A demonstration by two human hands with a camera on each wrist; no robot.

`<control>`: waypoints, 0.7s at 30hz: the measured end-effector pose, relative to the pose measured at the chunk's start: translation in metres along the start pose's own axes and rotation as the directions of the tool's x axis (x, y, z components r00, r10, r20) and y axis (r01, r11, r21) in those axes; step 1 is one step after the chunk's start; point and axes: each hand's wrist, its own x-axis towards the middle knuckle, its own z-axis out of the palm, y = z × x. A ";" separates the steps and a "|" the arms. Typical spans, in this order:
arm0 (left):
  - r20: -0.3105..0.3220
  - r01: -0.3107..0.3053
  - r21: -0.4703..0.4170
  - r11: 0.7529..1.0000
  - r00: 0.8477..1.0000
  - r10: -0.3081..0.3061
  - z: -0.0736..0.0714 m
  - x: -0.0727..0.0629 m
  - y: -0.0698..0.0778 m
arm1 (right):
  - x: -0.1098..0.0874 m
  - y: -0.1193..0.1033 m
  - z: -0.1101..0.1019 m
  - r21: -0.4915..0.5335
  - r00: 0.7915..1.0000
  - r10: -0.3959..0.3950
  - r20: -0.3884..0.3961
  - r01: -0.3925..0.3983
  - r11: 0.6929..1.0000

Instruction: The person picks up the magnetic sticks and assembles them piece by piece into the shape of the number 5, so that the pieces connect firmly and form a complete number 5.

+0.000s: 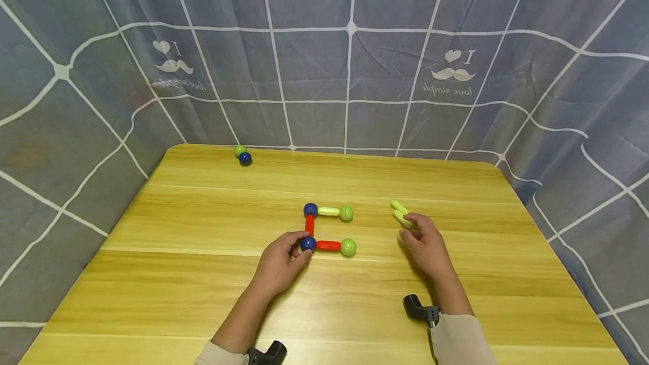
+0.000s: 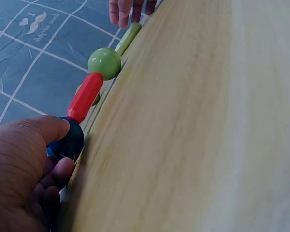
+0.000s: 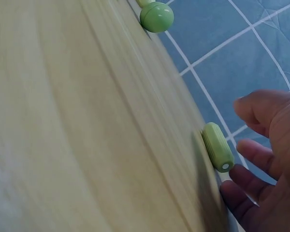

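My left hand pinches a blue ball between thumb and fingers. That ball is the near corner of a C-shaped figure of balls and rods lying on the table. From it a red rod runs right to a green ball. Another red rod leads away to a second blue ball, joined by a light green rod to another green ball. My right hand, thumb and fingers apart, reaches beside a loose light green rod, its fingertips right at the rod's end.
One more light green rod lies just beyond the one by my right hand. At the table's far left edge sit a green ball and a blue ball. A grey gridded curtain hangs behind the wooden table.
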 end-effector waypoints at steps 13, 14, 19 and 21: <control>0.001 -0.008 0.001 1.000 1.000 0.008 -0.001 -0.001 0.001 | 0.001 0.002 0.001 -0.031 0.998 0.017 0.058 -0.015 0.999; 0.000 -0.009 0.003 1.000 1.000 0.009 -0.001 0.000 0.001 | 0.001 0.002 0.001 -0.028 0.998 0.018 0.056 -0.016 0.999; -0.003 -0.011 0.001 1.000 1.000 0.011 0.000 0.000 0.000 | 0.000 0.000 0.001 -0.035 0.998 0.042 0.035 -0.041 0.999; -0.004 -0.007 -0.001 1.000 1.000 0.007 0.000 -0.001 0.000 | 0.000 0.000 0.001 -0.040 0.998 0.055 0.031 -0.054 0.998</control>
